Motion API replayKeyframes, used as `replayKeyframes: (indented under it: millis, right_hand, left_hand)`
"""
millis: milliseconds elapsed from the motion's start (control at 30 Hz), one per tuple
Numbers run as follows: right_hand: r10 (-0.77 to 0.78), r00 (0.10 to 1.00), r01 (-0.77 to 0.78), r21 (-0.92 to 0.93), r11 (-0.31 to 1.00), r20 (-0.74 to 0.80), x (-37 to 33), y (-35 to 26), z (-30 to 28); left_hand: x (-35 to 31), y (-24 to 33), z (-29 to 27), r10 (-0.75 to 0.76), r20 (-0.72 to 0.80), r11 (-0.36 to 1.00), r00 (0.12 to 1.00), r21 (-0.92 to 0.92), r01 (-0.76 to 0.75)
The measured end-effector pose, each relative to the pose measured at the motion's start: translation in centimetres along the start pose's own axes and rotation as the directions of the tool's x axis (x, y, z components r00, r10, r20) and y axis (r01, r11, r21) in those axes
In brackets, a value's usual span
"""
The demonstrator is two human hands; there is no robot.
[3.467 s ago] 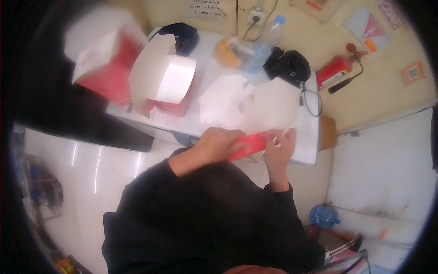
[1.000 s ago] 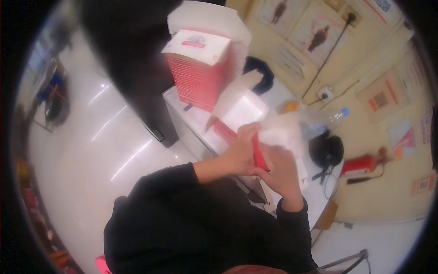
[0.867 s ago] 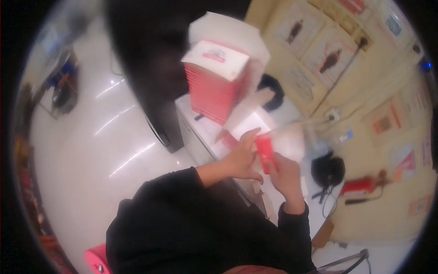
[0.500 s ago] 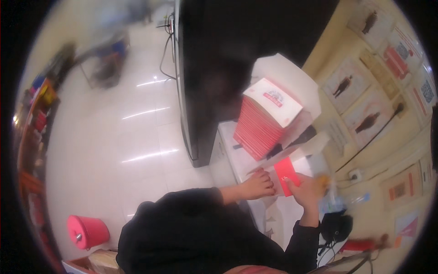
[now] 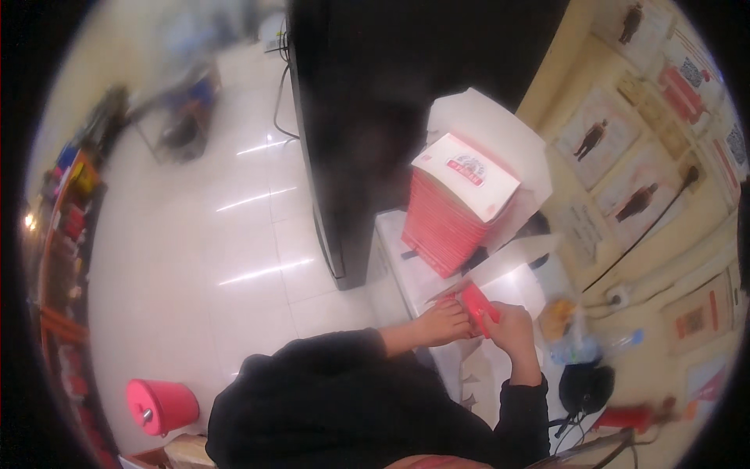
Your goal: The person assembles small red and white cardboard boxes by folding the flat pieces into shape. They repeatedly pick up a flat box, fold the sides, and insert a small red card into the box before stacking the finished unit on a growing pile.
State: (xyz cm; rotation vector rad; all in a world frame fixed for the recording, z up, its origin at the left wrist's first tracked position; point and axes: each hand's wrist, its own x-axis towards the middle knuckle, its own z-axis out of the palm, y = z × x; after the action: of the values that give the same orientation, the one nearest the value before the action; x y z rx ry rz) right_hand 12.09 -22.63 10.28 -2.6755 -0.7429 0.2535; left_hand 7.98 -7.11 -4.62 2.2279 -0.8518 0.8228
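Note:
My right hand point(image 5: 509, 327) grips a flat red card or packet point(image 5: 477, 307), thumb on its face, and the card is tilted nearly edge-on. Close beside it on the left, my left hand point(image 5: 444, 324) has its fingers curled near the card's lower end; what they hold is hidden. Both hands are over an open white paperboard box point(image 5: 525, 288), its flap raised. Just beyond stands a tall stack of red-sided folded cartons point(image 5: 441, 227), topped by a white printed panel point(image 5: 473, 176). Behind the stack leans a large white carton piece point(image 5: 500, 129).
A large black screen-like panel point(image 5: 375, 117) rises beyond the white counter point(image 5: 394, 234). To the right are a clear plastic bottle point(image 5: 578, 348), a black object with cables point(image 5: 586, 387) and a wall with posters point(image 5: 594, 141). A pink lidded bucket point(image 5: 168, 406) stands on the floor at left.
The red card has turned from face-up to nearly edge-on and shifted slightly left, closer to my left hand. My left hand stays by the box. The whole view has shifted slightly.

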Motion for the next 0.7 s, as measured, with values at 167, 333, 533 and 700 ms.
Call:
replayKeyframes:
  millis: [167,333,533,700]
  right_hand:
    - [-0.067,0.997,0.064,-0.059,0.996,-0.037,0.2,1.1,2.7]
    - [-0.077,0.996,0.071,-0.110,0.991,-0.049,0.0,1.0,5.3]
    - [-0.117,0.988,0.113,-0.043,0.993,-0.105,-1.3,-0.1,6.7]
    - [-0.281,0.793,0.222,-0.174,0.959,-0.541,-3.2,1.1,6.3]
  left_hand:
    - [0.0,0.2,0.5,0.028,-0.073,0.997,0.997,-0.070,-0.033]
    - [-0.7,0.3,0.1,-0.012,-0.095,0.996,0.995,-0.088,0.004]
    - [-2.2,-0.7,2.4,0.026,0.037,0.981,0.999,0.191,-0.033]
    - [0.7,0.1,1.3,-0.098,0.235,0.995,0.967,0.026,0.095]
